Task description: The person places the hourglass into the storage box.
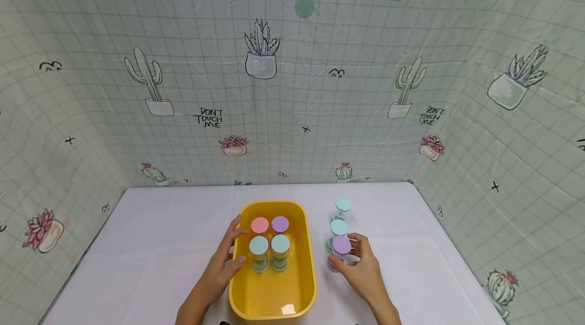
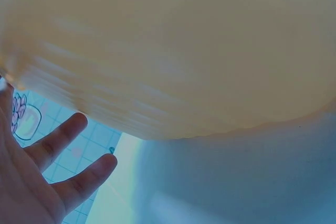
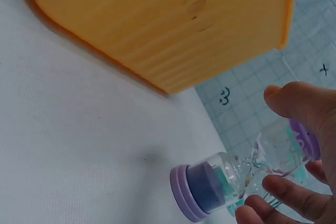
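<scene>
My right hand (image 1: 363, 266) holds a purple-capped hourglass (image 1: 342, 246) on the white table, thumb on one side and fingers on the other. In the right wrist view, the same hourglass (image 3: 210, 187) has dark purple sand in its lower bulb. My left hand (image 1: 219, 269) rests at the left rim of a yellow bin (image 1: 274, 299); thumb and index fingertip reach over the edge, while two other fingers (image 2: 86, 182) stretch out below the bin wall in the left wrist view. Inside stand a pink-capped hourglass (image 1: 259, 225), a purple-capped one (image 1: 280, 224) and two mint-capped ones (image 1: 280, 244).
Two mint-capped hourglasses stand in a line behind the held one, a nearer one (image 1: 338, 227) and a farther one (image 1: 343, 205). A gridded cloth (image 1: 292, 101) with cactus drawings hangs behind the white table (image 1: 173, 223) and along both sides.
</scene>
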The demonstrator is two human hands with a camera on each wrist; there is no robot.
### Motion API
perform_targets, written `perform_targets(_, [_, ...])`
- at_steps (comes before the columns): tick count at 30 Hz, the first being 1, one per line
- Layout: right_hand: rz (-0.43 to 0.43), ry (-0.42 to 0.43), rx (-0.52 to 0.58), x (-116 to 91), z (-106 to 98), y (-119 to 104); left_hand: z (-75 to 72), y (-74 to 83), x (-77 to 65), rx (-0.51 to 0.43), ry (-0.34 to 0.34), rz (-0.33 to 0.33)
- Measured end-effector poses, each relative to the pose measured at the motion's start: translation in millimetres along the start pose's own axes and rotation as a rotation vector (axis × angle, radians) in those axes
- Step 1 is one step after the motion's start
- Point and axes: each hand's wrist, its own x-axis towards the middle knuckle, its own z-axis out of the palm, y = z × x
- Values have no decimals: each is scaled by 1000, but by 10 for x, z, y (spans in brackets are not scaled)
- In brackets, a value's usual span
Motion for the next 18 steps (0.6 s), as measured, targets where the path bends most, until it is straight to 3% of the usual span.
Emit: perform_targets(18, [11,20,1,65,17,-60,-17,2,-2,3,-3,18])
